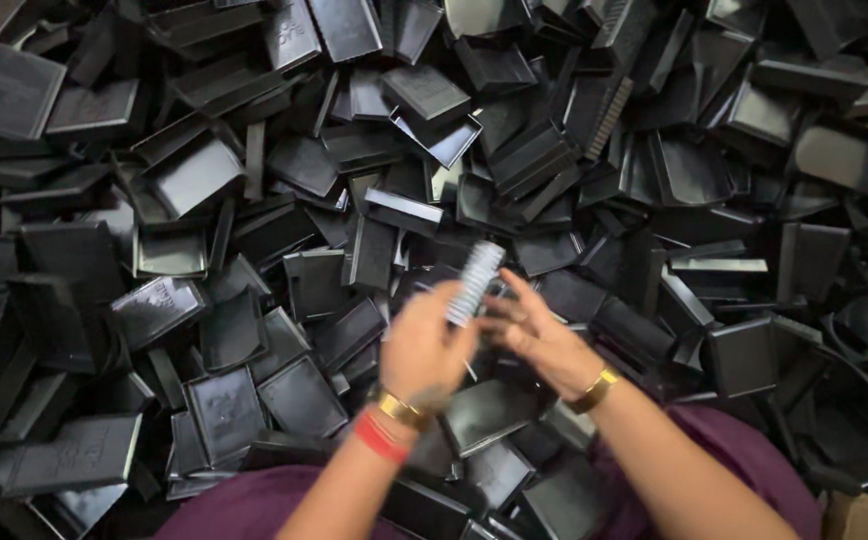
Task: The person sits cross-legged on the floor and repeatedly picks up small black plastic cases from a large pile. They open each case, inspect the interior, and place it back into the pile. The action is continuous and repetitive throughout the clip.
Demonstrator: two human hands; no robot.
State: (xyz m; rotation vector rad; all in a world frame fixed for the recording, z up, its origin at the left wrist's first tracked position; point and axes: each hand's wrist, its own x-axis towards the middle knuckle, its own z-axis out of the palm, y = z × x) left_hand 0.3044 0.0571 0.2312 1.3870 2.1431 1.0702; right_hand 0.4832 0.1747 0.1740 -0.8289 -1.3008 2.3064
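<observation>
1. Hands meet over a heap of black plastic trays (194, 175) that fills the view.
2. Left hand (422, 345), with a gold bangle (399, 410) and red bangle (381, 438) at the wrist, is closed around the lower end of a ribbed, light-coloured comb-like piece (476, 280), blurred.
3. Right hand (534, 335), with its own gold bangle (594, 390), has its fingers spread beside the piece; whether it touches is unclear.
4. Purple cloth (744, 450) lies beneath the forearms.

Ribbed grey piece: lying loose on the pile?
No, the ribbed grey piece is held up between the left hand and right hand, above the black plastic parts.
</observation>
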